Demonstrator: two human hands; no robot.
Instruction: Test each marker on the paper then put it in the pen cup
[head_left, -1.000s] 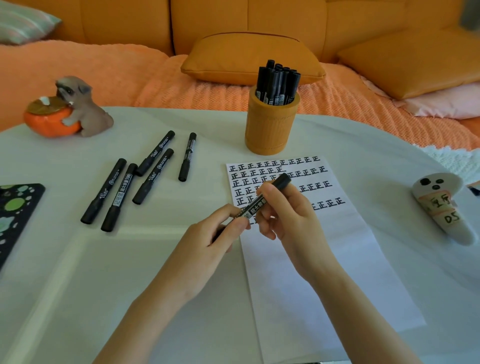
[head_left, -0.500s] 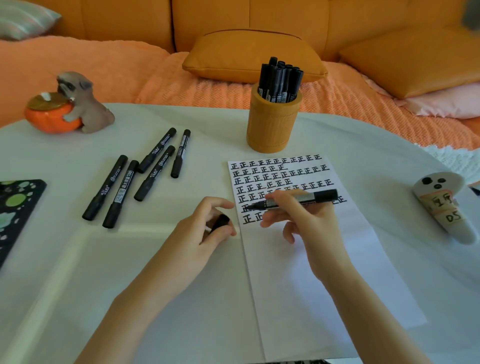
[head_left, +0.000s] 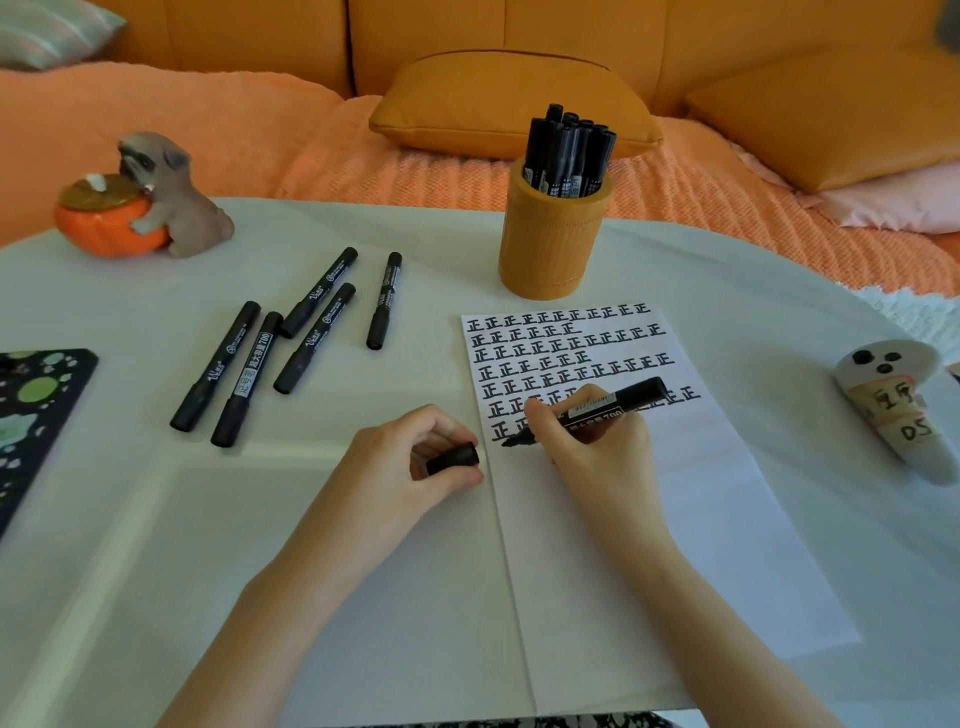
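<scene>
Your right hand (head_left: 592, 441) pinches the uncapped marker (head_left: 597, 408), tip down on the paper (head_left: 675, 519); left hand (head_left: 410, 467) grips its cap (head_left: 452, 458). Drag that palm and you'll likely smear wet ink, and the pen cup (head_left: 553, 244) looks crammed.

Loose markers (head_left: 291, 343) left of paper (head_left: 649, 519)
</scene>
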